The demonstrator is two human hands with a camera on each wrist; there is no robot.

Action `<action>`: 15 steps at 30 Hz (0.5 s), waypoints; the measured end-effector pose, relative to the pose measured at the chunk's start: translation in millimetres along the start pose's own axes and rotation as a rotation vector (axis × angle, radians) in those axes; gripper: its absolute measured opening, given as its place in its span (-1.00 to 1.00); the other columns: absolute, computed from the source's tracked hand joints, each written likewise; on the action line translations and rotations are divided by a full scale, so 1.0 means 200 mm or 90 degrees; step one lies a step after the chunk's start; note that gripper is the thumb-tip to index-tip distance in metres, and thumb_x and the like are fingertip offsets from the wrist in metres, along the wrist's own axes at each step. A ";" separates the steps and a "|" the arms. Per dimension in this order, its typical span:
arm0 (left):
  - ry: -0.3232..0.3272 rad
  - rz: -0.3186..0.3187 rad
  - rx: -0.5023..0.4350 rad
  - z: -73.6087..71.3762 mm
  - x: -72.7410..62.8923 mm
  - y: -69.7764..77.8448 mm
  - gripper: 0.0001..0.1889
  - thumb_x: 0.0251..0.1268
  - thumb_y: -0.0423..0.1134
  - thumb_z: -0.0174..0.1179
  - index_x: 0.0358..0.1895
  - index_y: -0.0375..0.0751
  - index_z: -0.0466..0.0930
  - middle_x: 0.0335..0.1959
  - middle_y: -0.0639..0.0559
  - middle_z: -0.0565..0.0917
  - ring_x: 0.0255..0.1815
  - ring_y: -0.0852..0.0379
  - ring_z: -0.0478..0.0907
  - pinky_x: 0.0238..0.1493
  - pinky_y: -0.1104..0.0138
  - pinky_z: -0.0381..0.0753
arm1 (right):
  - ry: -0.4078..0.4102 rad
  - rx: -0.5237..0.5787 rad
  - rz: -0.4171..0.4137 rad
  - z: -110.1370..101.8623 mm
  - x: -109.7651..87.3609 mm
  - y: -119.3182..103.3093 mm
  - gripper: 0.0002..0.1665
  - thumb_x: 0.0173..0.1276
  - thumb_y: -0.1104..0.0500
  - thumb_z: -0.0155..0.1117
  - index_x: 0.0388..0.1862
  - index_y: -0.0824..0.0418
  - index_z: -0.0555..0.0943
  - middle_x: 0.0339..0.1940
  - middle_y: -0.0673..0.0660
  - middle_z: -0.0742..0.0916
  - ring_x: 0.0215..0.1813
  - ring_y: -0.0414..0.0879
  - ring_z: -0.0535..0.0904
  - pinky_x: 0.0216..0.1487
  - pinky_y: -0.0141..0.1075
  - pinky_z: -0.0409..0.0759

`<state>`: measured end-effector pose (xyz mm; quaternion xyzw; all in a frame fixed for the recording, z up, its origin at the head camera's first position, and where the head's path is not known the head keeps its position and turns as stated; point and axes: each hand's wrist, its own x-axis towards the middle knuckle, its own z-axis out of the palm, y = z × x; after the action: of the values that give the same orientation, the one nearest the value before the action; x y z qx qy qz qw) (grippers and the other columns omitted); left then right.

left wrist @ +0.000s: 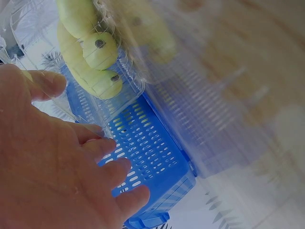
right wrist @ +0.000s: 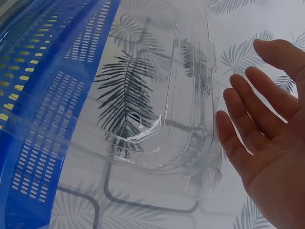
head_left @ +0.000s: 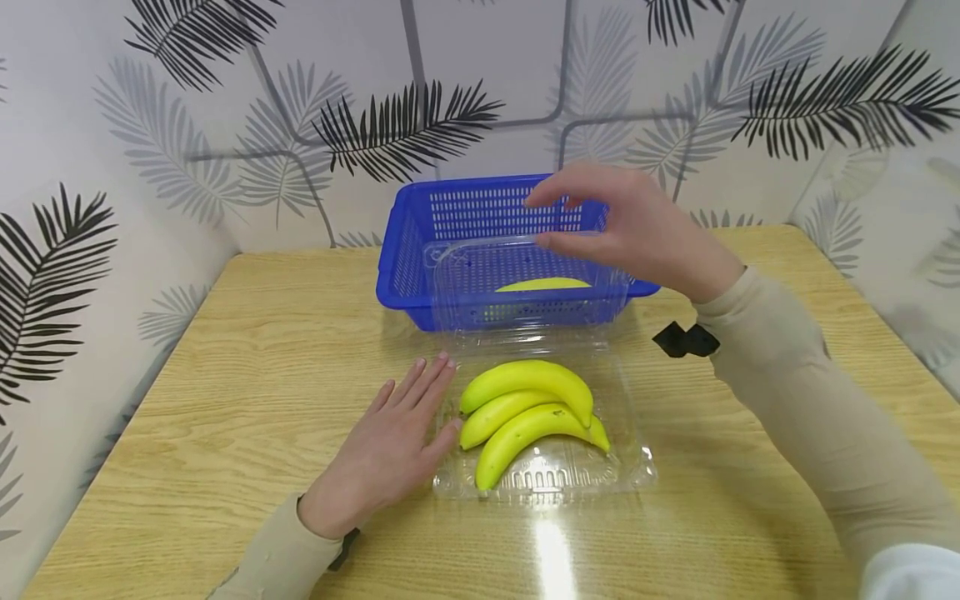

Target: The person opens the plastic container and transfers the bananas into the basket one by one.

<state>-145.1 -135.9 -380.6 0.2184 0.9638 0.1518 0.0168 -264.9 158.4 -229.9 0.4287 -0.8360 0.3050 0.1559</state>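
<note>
A clear plastic clamshell box (head_left: pixel 626 417) lies on the table with its lid (head_left: pixel 450 283) raised upright at the back. Inside its base are three yellow bananas (head_left: pixel 528 433). My left hand (head_left: pixel 390 454) lies flat with fingers extended at the box's left side, thumb and fingertips right at its edge; the left wrist view shows the fingers (left wrist: pixel 107 148) beside the clear wall. My right hand (head_left: pixel 622 221) hovers at the lid's top edge, fingers loosely bent with nothing between them. In the right wrist view the fingers (right wrist: pixel 233 143) are close to the lid's rim.
Behind the box stands a blue plastic basket (head_left: pixel 408 225), seen partly through the clear lid, with a yellow banana (head_left: pixel 543 284) in it. A patterned wall (head_left: pixel 487 67) rises at the back of the wooden table (head_left: pixel 300 333).
</note>
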 end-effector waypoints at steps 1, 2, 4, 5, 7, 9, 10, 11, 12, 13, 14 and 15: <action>0.000 0.000 0.000 0.00 0.00 0.00 -0.31 0.56 0.14 -0.18 0.59 -0.07 -0.04 0.61 0.09 -0.08 0.58 0.06 -0.18 0.50 -0.06 -0.07 | 0.000 0.003 -0.007 0.00 -0.01 -0.01 -0.59 0.27 0.14 0.46 0.10 0.11 0.67 0.04 -0.10 0.70 -0.01 -0.23 0.53 0.03 -0.27 0.50; 0.001 0.001 0.000 0.00 0.00 0.00 -0.31 0.56 0.14 -0.18 0.59 -0.07 -0.04 0.61 0.09 -0.08 0.58 0.06 -0.18 0.50 -0.06 -0.07 | -0.001 0.005 -0.012 0.00 -0.01 -0.01 -0.59 0.26 0.15 0.46 0.10 0.11 0.67 0.05 -0.10 0.70 0.00 -0.22 0.53 0.04 -0.27 0.50; 0.001 0.001 0.001 0.00 0.00 0.00 -0.32 0.56 0.13 -0.18 0.59 -0.07 -0.04 0.61 0.09 -0.08 0.58 0.06 -0.18 0.50 -0.06 -0.07 | -0.002 0.012 -0.025 0.01 -0.02 -0.02 -0.59 0.26 0.17 0.46 0.11 0.12 0.67 0.07 -0.07 0.70 0.03 -0.21 0.54 0.03 -0.27 0.51; 0.001 0.001 0.000 0.00 0.00 0.00 -0.32 0.56 0.13 -0.18 0.59 -0.07 -0.03 0.61 0.09 -0.08 0.58 0.06 -0.18 0.50 -0.06 -0.07 | -0.004 0.014 -0.030 0.01 -0.02 -0.03 -0.58 0.26 0.17 0.46 0.11 0.12 0.67 0.07 -0.07 0.69 0.03 -0.20 0.54 0.03 -0.26 0.51; 0.001 0.001 -0.003 0.00 0.00 0.00 -0.32 0.56 0.12 -0.17 0.59 -0.08 -0.03 0.61 0.09 -0.08 0.58 0.06 -0.18 0.50 -0.06 -0.07 | -0.010 0.018 -0.036 0.01 -0.04 -0.05 -0.57 0.25 0.18 0.47 0.12 0.11 0.66 0.09 -0.06 0.69 0.06 -0.18 0.54 0.03 -0.26 0.50; 0.000 0.000 -0.004 0.00 0.00 0.00 -0.32 0.56 0.12 -0.16 0.59 -0.08 -0.03 0.61 0.09 -0.07 0.58 0.07 -0.18 0.50 -0.06 -0.08 | -0.016 0.023 -0.043 0.02 -0.05 -0.06 -0.56 0.24 0.19 0.47 0.12 0.12 0.66 0.10 -0.05 0.68 0.08 -0.16 0.53 0.04 -0.23 0.51; -0.002 -0.001 -0.003 0.00 0.00 0.00 -0.32 0.56 0.12 -0.17 0.59 -0.07 -0.04 0.61 0.09 -0.08 0.58 0.07 -0.18 0.50 -0.05 -0.08 | -0.019 0.028 -0.046 0.02 -0.05 -0.07 -0.56 0.24 0.20 0.47 0.12 0.12 0.66 0.10 -0.05 0.68 0.09 -0.15 0.53 0.04 -0.23 0.51; -0.004 -0.002 -0.003 0.00 0.00 0.00 -0.32 0.56 0.13 -0.17 0.59 -0.07 -0.04 0.61 0.10 -0.09 0.58 0.07 -0.19 0.50 -0.05 -0.09 | -0.023 0.029 -0.048 0.03 -0.06 -0.07 -0.56 0.25 0.20 0.47 0.12 0.12 0.66 0.11 -0.06 0.68 0.10 -0.14 0.53 0.05 -0.23 0.51; -0.005 -0.002 -0.003 0.00 0.00 0.00 -0.32 0.56 0.13 -0.18 0.59 -0.07 -0.05 0.61 0.10 -0.09 0.58 0.07 -0.19 0.50 -0.05 -0.09 | -0.027 0.034 -0.050 0.03 -0.06 -0.07 -0.56 0.25 0.21 0.46 0.13 0.12 0.65 0.11 -0.06 0.68 0.12 -0.14 0.53 0.06 -0.23 0.52; -0.005 -0.003 -0.002 0.00 0.00 0.00 -0.31 0.56 0.13 -0.18 0.60 -0.07 -0.05 0.61 0.10 -0.09 0.58 0.08 -0.19 0.50 -0.05 -0.09 | -0.031 0.040 -0.054 0.04 -0.07 -0.08 -0.56 0.25 0.22 0.46 0.12 0.12 0.65 0.11 -0.06 0.68 0.12 -0.14 0.53 0.07 -0.23 0.52; -0.006 -0.004 -0.002 -0.01 0.00 0.00 -0.31 0.56 0.13 -0.18 0.60 -0.06 -0.05 0.60 0.11 -0.10 0.58 0.08 -0.19 0.51 -0.05 -0.09 | -0.033 0.044 -0.057 0.04 -0.07 -0.08 -0.56 0.25 0.23 0.46 0.12 0.13 0.65 0.11 -0.05 0.68 0.12 -0.13 0.53 0.07 -0.23 0.52; -0.007 -0.004 -0.003 -0.01 0.00 0.00 -0.32 0.56 0.13 -0.18 0.60 -0.06 -0.05 0.60 0.12 -0.10 0.58 0.08 -0.20 0.51 -0.04 -0.10 | -0.037 0.046 -0.059 0.05 -0.07 -0.08 -0.57 0.25 0.23 0.46 0.12 0.13 0.65 0.10 -0.05 0.68 0.10 -0.13 0.54 0.06 -0.25 0.52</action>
<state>-144.8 -135.8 -379.3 0.2158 0.9642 0.1526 0.0230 -242.7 153.9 -238.5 0.4807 -0.8080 0.3148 0.1301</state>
